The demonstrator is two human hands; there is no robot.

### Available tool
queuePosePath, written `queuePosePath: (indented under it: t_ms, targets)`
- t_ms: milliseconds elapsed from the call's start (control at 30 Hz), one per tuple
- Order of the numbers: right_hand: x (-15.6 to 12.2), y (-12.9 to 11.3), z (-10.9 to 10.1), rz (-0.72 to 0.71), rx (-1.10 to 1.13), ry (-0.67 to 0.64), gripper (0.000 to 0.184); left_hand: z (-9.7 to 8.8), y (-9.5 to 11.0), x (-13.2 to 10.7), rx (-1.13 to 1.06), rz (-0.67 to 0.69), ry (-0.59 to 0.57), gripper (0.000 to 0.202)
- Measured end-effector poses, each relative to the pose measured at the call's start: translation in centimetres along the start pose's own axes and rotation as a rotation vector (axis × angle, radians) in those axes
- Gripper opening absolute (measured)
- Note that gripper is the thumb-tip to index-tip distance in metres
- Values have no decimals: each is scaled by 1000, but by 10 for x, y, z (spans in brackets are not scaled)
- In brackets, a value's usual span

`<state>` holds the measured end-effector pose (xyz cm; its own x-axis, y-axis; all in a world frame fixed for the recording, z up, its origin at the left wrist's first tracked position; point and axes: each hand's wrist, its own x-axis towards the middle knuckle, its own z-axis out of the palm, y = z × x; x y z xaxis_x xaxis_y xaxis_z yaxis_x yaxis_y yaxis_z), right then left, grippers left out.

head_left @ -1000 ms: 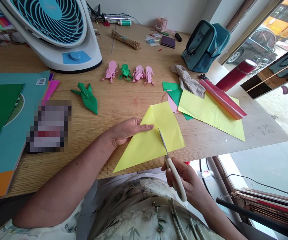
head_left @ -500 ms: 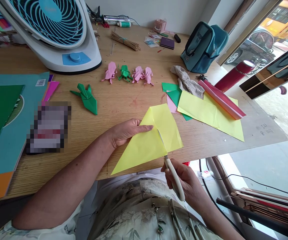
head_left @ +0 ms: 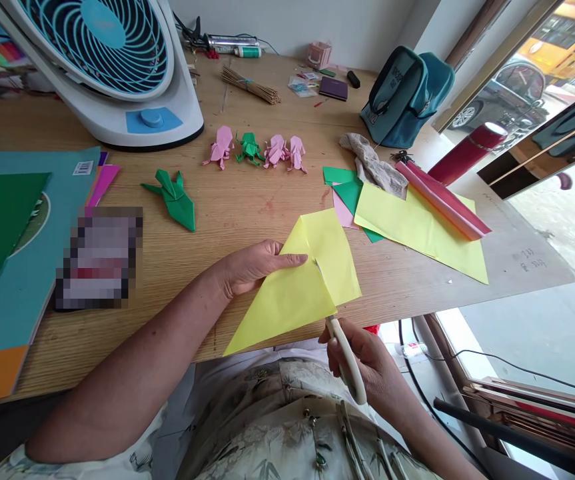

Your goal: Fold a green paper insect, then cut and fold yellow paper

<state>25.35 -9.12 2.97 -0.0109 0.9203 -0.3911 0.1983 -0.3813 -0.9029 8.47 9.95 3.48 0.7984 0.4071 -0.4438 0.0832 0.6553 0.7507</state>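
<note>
A folded sheet of yellow paper point(head_left: 292, 287) is pinched in my left hand point(head_left: 262, 267), thumb on top and fingers underneath. My right hand point(head_left: 362, 357) is closed round the white handle of a pair of scissors point(head_left: 346, 363). The blades reach up into the paper from its lower edge and are mostly hidden by it; a sliver shows near the middle of the sheet. Left of the paper lies a green folded-paper figure point(head_left: 176, 201). Farther back stand pink folded figures point(head_left: 221, 147) and a green one point(head_left: 250, 147).
A white and blue fan point(head_left: 117, 120) stands back left, above a teal folder point(head_left: 67, 193) and a blurred phone point(head_left: 100, 260). Loose yellow paper point(head_left: 407, 220), a red roll point(head_left: 447, 203), a red flask point(head_left: 467, 153) and a teal bag point(head_left: 402, 100) lie to the right.
The scissors' blades have closed somewhat, and the right part of the yellow paper has shifted slightly left along the cut. My left hand keeps its hold.
</note>
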Motion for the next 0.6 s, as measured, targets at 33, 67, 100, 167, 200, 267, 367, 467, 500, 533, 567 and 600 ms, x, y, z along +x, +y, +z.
queuePosePath:
  t_ms: [33, 67, 100, 167, 200, 267, 367, 467, 500, 533, 567, 600]
  targets:
    - [1, -1, 0, -1, -3, -1, 35, 0, 0, 0, 4, -2, -2, 31]
    - [1, -1, 0, -1, -6, -3, 35, 1, 0, -1, 9, -3, -1, 29]
    - [2, -2, 0, -2, -9, -3, 35, 1, 0, -1, 13, -4, 0, 28]
    - [4, -5, 1, -7, -18, -5, 36, 1, -1, -2, 20, -5, -4, 26]
    - [4, -7, 1, -11, -21, -6, 36, 1, -1, -2, 22, -4, -11, 26]
    - [6, -9, 1, -21, -32, -5, 37, 0, -1, -2, 19, -1, -24, 28]
    - [8, -12, 1, -44, -62, 0, 38, 0, -1, -1, 11, 3, -22, 32]
    - [8, -14, 1, -43, -82, 1, 39, 0, -1, -2, 10, -4, -8, 35]
    - [8, -14, 1, -37, -81, -1, 39, 0, -1, -2, 11, -7, -8, 36]
    - [8, -15, 1, -32, -80, -3, 38, 0, -1, -2, 12, -12, -9, 35]
    - [7, -15, 1, -28, -79, -4, 38, 0, -1, -3, 12, -15, -10, 35]
    - [7, -15, 1, -26, -78, -5, 38, 1, -1, -3, 10, -16, -9, 35]
